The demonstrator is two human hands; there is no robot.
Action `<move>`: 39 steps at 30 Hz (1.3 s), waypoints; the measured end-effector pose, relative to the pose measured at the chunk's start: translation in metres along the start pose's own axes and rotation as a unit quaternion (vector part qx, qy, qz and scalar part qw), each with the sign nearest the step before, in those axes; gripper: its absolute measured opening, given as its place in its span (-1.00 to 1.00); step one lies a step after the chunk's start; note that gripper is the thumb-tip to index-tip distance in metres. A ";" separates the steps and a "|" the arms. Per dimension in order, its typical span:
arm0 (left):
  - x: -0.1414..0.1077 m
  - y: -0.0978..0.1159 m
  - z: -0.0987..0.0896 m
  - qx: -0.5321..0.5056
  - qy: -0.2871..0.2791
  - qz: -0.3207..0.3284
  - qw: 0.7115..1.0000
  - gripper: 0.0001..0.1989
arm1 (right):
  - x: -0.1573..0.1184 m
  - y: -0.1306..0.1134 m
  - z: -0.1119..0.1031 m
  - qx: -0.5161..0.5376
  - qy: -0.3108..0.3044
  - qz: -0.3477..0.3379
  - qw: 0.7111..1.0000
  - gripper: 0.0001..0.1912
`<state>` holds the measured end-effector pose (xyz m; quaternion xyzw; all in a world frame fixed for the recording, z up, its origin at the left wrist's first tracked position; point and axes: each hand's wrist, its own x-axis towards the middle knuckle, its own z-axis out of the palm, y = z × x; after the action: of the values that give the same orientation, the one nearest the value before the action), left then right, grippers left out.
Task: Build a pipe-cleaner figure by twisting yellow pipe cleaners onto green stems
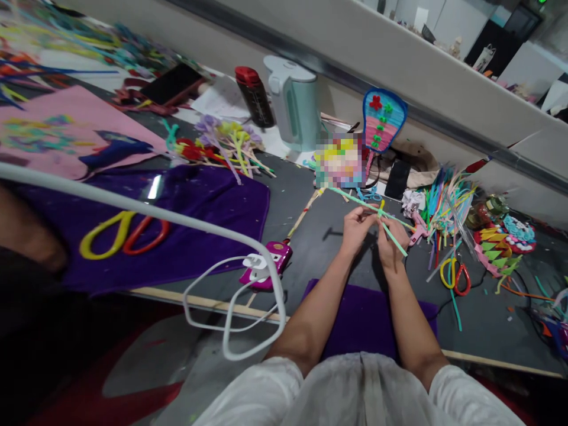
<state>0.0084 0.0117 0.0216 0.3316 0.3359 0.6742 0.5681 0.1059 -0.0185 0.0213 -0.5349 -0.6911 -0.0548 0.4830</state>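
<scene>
Both hands meet over the dark table (pixel 302 201), at the right of the middle. My left hand (pixel 356 228) pinches a light green pipe cleaner (pixel 394 238), close to a small yellow piece (pixel 382 205). On its right side my right hand (pixel 393 239) has its fingers closed on the same green strip, near where strips cross. One long green strip runs up and left from the hands. A pink glue gun (pixel 418 228) lies just right of my right hand. Below the forearms is a purple cloth (pixel 359 319).
Scissors (pixel 455 277) and a bundle of pipe cleaners (pixel 450 201) lie right. A kettle (pixel 302 109), bottle (pixel 254 97) and fan-shaped craft (pixel 384 121) stand behind. Left are a power strip (pixel 277 255), white cable (pixel 195 220), larger scissors (pixel 126 234) and a person's arm (pixel 29 231).
</scene>
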 end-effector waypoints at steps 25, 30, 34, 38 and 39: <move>0.001 0.003 -0.004 -0.035 -0.059 -0.014 0.998 -0.73 | 0.052 -0.022 -0.029 -0.087 -0.151 -0.059 0.983 -0.77; 0.001 0.010 -0.003 -0.116 -0.048 -0.114 0.986 -0.66 | 0.048 -0.005 -0.033 0.106 -0.002 0.112 0.988 -0.74; -0.001 0.013 -0.004 -0.158 -0.061 -0.172 0.970 -0.62 | 0.050 0.027 -0.031 0.267 0.056 0.302 0.913 -0.73; -0.005 0.010 -0.004 -0.160 -0.120 -0.230 0.952 -0.65 | 0.055 0.042 -0.024 0.423 -0.109 0.359 0.825 -0.72; -0.006 0.009 -0.003 -0.158 -0.136 -0.242 0.948 -0.66 | 0.057 0.042 -0.022 0.445 -0.147 0.352 0.810 -0.73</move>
<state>0.0018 0.0045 0.0264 0.2350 0.2151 0.5090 0.7996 0.1554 0.0254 0.0560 -0.4694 -0.4671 0.5115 0.5475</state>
